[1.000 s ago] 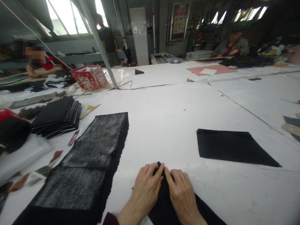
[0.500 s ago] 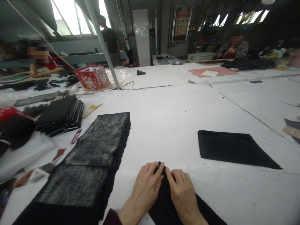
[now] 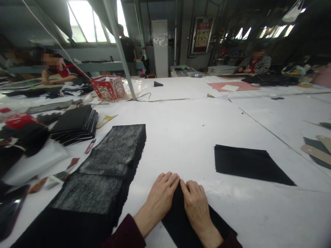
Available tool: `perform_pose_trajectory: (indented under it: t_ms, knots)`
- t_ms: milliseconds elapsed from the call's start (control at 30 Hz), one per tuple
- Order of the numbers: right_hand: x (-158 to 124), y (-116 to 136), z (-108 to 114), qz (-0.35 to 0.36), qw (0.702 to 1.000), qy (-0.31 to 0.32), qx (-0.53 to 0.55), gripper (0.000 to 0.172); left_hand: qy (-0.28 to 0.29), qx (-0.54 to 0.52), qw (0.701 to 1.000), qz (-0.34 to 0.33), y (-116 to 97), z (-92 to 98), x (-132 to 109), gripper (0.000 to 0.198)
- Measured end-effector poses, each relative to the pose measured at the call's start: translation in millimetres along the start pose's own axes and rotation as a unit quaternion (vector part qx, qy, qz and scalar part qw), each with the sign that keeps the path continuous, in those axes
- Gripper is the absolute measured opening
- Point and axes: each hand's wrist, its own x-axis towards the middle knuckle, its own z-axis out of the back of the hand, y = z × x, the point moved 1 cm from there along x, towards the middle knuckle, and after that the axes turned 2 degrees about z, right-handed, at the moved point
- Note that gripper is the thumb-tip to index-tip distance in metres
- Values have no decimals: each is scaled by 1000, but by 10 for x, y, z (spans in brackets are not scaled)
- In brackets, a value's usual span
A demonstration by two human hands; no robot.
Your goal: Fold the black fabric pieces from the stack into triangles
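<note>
My left hand [image 3: 160,199] and my right hand [image 3: 195,204] lie side by side on a black fabric piece [image 3: 181,220] at the near edge of the white table [image 3: 186,137]. Their fingertips meet at the cloth's far corner, fingers together and pressing down on it. A long stack of black fuzzy fabric pieces [image 3: 106,175] lies just left of my left hand. Another flat black fabric piece [image 3: 248,163] rests on the table to the right, apart from my hands.
A smaller pile of black pieces [image 3: 74,125] and a red box [image 3: 108,88] sit at the left. A metal pole [image 3: 121,51] rises from the table. Other people work at the far left, back and far right. Grey and tan cut shapes [image 3: 317,148] lie at the right edge.
The view has shifted a little, so everything sits slightly lower and left. My hands have stayed pressed on the black piece, drawn slightly nearer to me.
</note>
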Motion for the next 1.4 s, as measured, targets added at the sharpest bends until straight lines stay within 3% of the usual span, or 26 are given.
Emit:
perform_pose_trajectory:
  t_ms: [300,1400]
  knots:
    - [138,-1,69,-19,999,8,39,29,22,83,992,-97,189,124,85,46]
    - [-468,-227,331,-21,999,-10,36,29,33,140,979,-146,-265,82,37,54]
